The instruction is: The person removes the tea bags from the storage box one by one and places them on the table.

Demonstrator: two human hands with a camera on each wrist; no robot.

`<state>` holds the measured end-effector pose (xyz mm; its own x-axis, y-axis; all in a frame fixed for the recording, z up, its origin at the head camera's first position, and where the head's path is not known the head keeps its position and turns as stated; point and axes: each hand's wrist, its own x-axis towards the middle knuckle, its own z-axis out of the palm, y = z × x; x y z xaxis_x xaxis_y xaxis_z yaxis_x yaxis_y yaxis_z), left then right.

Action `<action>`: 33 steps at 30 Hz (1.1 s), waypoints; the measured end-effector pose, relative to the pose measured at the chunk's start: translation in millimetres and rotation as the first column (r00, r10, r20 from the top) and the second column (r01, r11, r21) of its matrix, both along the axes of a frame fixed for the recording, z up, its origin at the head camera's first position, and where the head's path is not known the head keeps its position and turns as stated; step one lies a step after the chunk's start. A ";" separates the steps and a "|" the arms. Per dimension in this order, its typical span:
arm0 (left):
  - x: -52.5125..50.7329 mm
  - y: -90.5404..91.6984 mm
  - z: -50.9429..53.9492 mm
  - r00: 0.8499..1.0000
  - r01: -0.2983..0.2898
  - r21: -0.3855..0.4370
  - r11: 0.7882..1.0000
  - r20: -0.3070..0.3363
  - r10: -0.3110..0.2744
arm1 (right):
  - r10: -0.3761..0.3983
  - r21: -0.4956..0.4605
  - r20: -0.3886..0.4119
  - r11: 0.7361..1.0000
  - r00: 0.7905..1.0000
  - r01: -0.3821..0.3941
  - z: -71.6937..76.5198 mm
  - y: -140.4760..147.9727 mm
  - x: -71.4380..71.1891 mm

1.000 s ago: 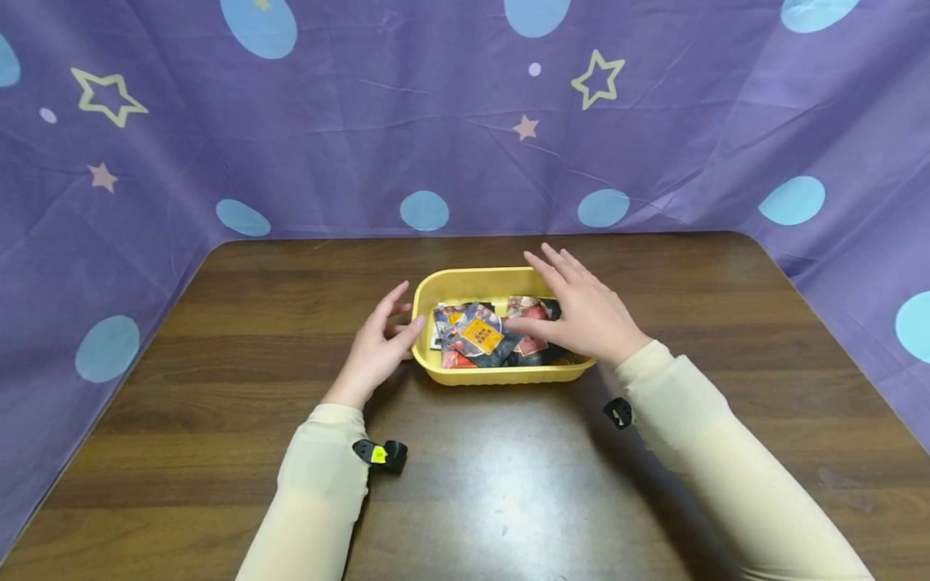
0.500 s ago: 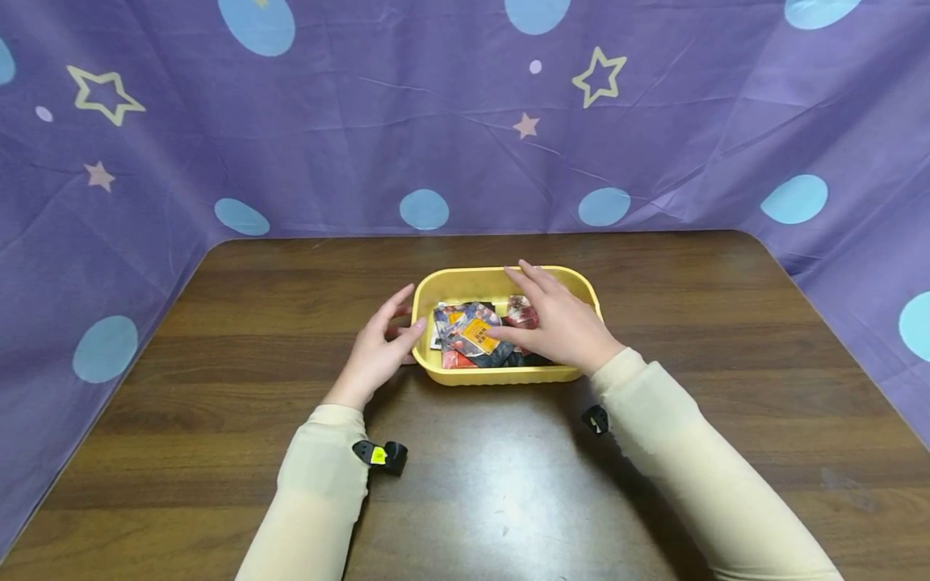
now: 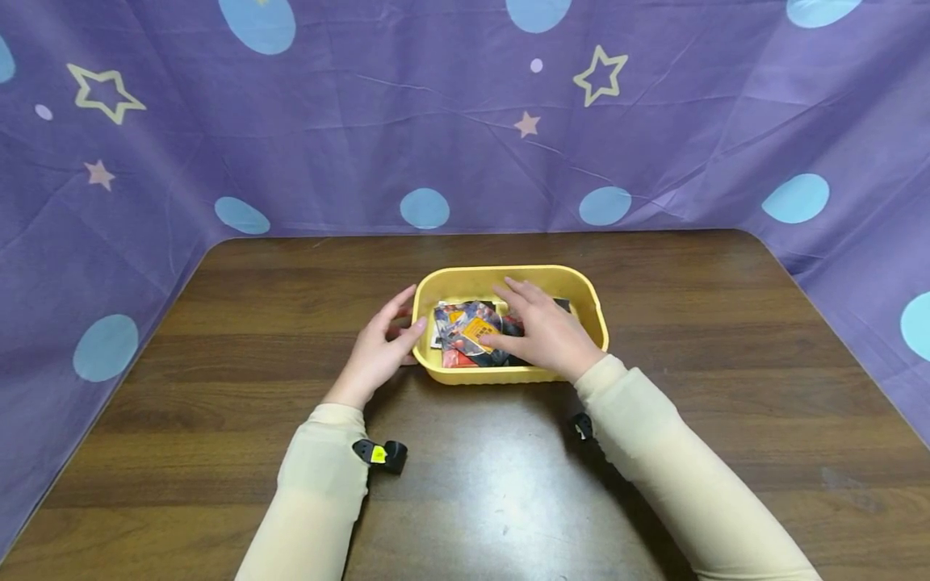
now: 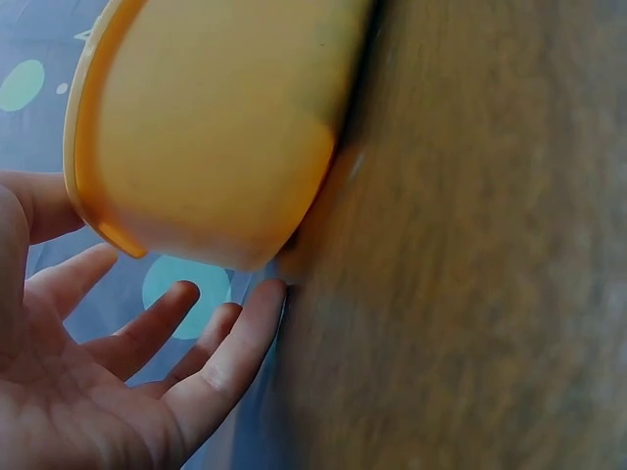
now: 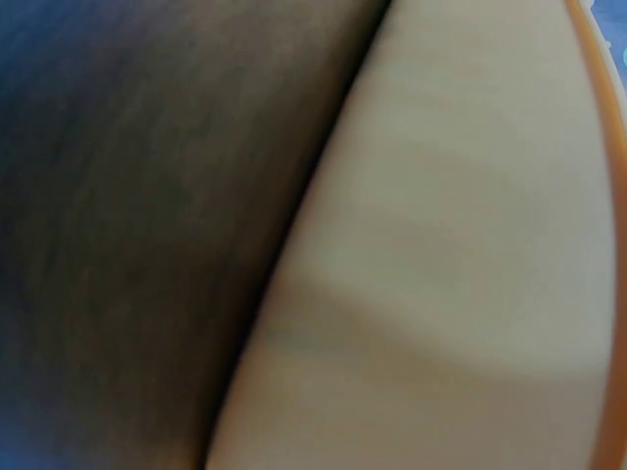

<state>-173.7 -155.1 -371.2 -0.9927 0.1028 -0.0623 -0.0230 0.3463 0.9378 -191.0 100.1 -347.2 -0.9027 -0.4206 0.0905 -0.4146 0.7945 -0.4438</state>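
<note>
A yellow basket [image 3: 508,376] holds several flat printed packets [image 3: 465,323], one with an orange label. At the basket's left end is my left hand [image 3: 374,351], thumb at the rim and fingers spread beside the outer wall. The left wrist view shows this hand [image 4: 118,392] with its fingers apart next to the basket wall [image 4: 216,127]. My right hand [image 3: 548,331] reaches over the basket, fingers extended above the packets and thumb near the orange label; contact is unclear. The right wrist view shows only the basket's outer wall [image 5: 441,235], not the hand.
The basket stands on a brown wooden table [image 3: 254,323]. Behind and beside the table hangs a purple curtain [image 3: 349,161] with stars and blue spots. A black strap with a yellow mark [image 3: 379,455] is at the left sleeve; another black strap [image 3: 582,426] is at the right.
My right hand has moved left and lower over the basket, uncovering its right rim and covering the reddish packet more. The left hand has stayed nearly still.
</note>
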 end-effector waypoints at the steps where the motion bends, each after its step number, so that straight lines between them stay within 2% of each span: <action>1: -0.2 -0.4 -0.2 1.000 0.003 -0.002 1.000 0.001 -0.003 | 0.006 -0.002 -0.003 1.000 1.000 -0.006 -0.6 -0.9 -0.2; 12: -2.1 -2.6 0.0 0.998 0.022 0.009 1.000 0.062 -0.022 | 0.008 0.060 -0.035 0.998 0.999 -0.006 -6.5 -5.4 -2.9; 19: -2.4 -4.1 0.1 0.995 0.034 0.027 0.999 0.094 -0.036 | -0.019 0.152 0.017 0.988 1.000 0.016 -9.0 -8.6 -4.9; 26: -3.3 -3.9 0.7 0.993 0.035 0.014 0.999 0.113 -0.036 | -0.044 0.155 0.070 0.987 0.997 0.033 -11.2 -9.1 -7.2; 33: -2.9 -4.7 0.4 0.993 0.038 0.007 0.999 0.114 -0.038 | -0.039 0.166 0.074 0.986 0.996 0.026 -12.6 -10.5 -9.1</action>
